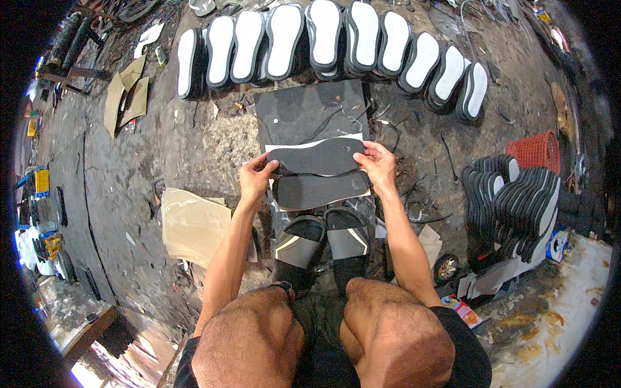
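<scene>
A black shoe sole (317, 157) lies crosswise in front of me, with a white layer showing along its far edge and ends. My left hand (256, 178) pinches its left end between thumb and fingers. At the opposite end, my right hand (378, 165) grips it the same way, thumb on top. Just nearer to me is a second black sole (320, 190), also edged with white. A dark flat sheet (310, 110) extends beyond the held sole. My sandalled feet (301, 242) are close below the second sole.
Several stacks of white-topped soles (323, 35) form an arc at the back. More piled soles (527, 200) stand at right beside a red basket (535, 152). Tan sheets (194, 223) lie on the floor at left, and cut cardboard (126, 97) lies farther back. Scraps litter the floor.
</scene>
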`<state>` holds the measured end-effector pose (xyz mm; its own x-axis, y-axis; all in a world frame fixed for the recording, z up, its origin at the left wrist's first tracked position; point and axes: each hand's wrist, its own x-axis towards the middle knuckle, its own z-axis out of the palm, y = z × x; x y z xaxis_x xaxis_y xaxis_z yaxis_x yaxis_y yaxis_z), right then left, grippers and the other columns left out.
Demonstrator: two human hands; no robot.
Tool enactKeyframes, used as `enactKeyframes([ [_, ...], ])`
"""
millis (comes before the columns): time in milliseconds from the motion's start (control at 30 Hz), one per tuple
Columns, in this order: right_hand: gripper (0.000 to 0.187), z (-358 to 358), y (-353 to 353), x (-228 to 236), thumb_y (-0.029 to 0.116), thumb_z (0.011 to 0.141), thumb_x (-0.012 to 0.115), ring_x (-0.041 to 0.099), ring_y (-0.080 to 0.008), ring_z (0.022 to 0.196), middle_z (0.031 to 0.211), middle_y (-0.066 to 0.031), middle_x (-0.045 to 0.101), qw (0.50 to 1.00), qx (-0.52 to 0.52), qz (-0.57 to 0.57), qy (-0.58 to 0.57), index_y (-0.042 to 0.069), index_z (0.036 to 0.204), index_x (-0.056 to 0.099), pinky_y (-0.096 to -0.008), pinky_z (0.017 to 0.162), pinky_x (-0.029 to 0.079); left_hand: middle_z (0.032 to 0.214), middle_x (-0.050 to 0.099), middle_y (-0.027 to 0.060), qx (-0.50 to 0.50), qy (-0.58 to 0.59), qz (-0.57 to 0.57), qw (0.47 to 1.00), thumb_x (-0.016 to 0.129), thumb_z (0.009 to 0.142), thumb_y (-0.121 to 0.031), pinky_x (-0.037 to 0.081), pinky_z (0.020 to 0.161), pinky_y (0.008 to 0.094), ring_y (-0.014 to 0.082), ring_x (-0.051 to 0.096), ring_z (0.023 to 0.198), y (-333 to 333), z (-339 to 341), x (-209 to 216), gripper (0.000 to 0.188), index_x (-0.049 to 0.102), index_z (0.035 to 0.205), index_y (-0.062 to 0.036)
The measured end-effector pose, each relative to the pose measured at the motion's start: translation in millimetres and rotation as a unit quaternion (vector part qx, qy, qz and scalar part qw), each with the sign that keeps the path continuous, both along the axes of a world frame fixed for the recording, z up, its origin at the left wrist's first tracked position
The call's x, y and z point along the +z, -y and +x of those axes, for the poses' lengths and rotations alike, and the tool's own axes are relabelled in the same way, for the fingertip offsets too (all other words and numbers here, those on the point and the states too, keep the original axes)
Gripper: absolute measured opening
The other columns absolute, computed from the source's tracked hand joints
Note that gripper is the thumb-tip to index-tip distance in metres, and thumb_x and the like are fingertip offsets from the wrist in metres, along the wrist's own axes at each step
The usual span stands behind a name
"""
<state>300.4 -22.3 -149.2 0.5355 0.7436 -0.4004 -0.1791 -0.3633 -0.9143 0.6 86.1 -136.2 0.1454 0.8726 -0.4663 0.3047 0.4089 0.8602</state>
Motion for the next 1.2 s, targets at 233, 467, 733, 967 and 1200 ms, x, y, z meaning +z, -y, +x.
enactKeyframes([
  [233,0.042,2.6,-1.0,-12.2,0.002,0.080,0.083,0.067,-0.0147,0.082,0.097,-0.0073,0.068,0.999,0.006,-0.004,0.048,0.001,0.118,0.067,-0.0284,0.068,0.058,0.099,0.075,0.0101,0.011,0.017,-0.003,1.000,0.079,0.086,-0.009,0.056,0.072,0.0274,0.0119,0.068,0.083,-0.7,5.6,-3.3,0.043,0.068,0.124,0.0069],
  [467,0.050,-17.8,-4.3,24.0,0.033,0.076,0.087,0.065,-0.0268,0.095,0.113,-0.0092,0.064,0.824,0.124,-0.162,0.529,0.009,0.116,0.071,-0.0446,0.084,0.053,0.099,0.075,0.0110,0.010,-0.027,-0.003,1.000,0.082,0.085,-0.015,0.056,0.066,0.0286,0.0134,0.069,0.081,-2.8,5.3,-15.5,0.044,0.069,0.122,0.0064],
  [733,0.070,-47.8,50.0,31.1,0.037,0.081,0.083,0.050,-0.0384,0.126,0.134,-0.0224,0.052,0.937,0.042,-0.038,0.345,0.001,0.134,0.054,-0.0504,0.109,0.039,0.112,0.068,0.0084,0.110,0.129,-0.053,0.984,0.055,0.104,-0.036,0.046,0.082,0.0279,0.0154,0.061,0.095,18.8,7.8,1.8,0.039,0.066,0.125,-0.0055],
  [967,0.050,-73.0,42.0,199.9,0.030,0.079,0.088,0.060,-0.0330,0.125,0.128,-0.0162,0.068,0.761,0.556,0.329,-0.063,0.003,0.117,0.071,-0.0462,0.108,0.043,0.089,0.057,0.0049,0.267,0.473,-0.173,0.821,0.042,0.104,-0.059,0.043,0.076,0.0341,0.0200,0.053,0.082,-24.1,-0.9,91.8,0.055,0.060,0.093,-0.0089],
  [1200,0.054,-84.0,-66.5,217.8,0.021,0.079,0.085,0.065,-0.0335,0.117,0.128,-0.0167,0.067,0.868,0.319,0.195,0.326,0.002,0.126,0.066,-0.0395,0.104,0.049,0.074,0.043,0.0025,0.082,0.710,-0.125,0.688,0.042,0.107,-0.051,0.039,0.071,0.0351,0.0189,0.040,0.073,-38.5,67.2,158.5,0.050,0.044,0.073,-0.0139],
])
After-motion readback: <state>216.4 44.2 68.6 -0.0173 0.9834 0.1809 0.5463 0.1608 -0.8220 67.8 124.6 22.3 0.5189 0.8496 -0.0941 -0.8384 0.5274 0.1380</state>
